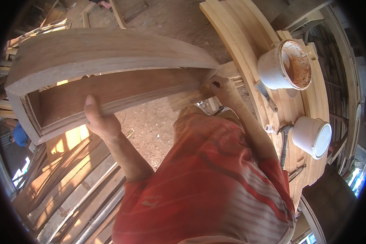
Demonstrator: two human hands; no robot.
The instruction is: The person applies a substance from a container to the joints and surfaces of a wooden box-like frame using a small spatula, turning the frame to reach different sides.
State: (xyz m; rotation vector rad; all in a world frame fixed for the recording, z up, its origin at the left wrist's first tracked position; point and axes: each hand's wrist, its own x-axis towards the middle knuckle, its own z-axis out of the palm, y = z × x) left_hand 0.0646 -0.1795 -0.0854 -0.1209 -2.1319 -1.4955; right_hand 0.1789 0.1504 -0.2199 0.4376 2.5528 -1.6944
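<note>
A large curved wooden frame [105, 61] of pale brown timber is held up in front of me, spanning the upper left and middle. My left hand [99, 120] grips its lower rail from beneath, thumb up against the wood. My right hand [220, 86] holds the frame's right end, where the curved pieces meet, fingers wrapped on the edge. My red striped shirt [207, 187] fills the lower middle.
Curved wooden frames [240, 44] lie stacked at the right, carrying a white bucket with brown paste [286, 65], a white lidded tub [313, 136] and a hammer [284, 142]. Long planks [73, 191] lie at the lower left. Sawdust-covered ground [150, 126] is below.
</note>
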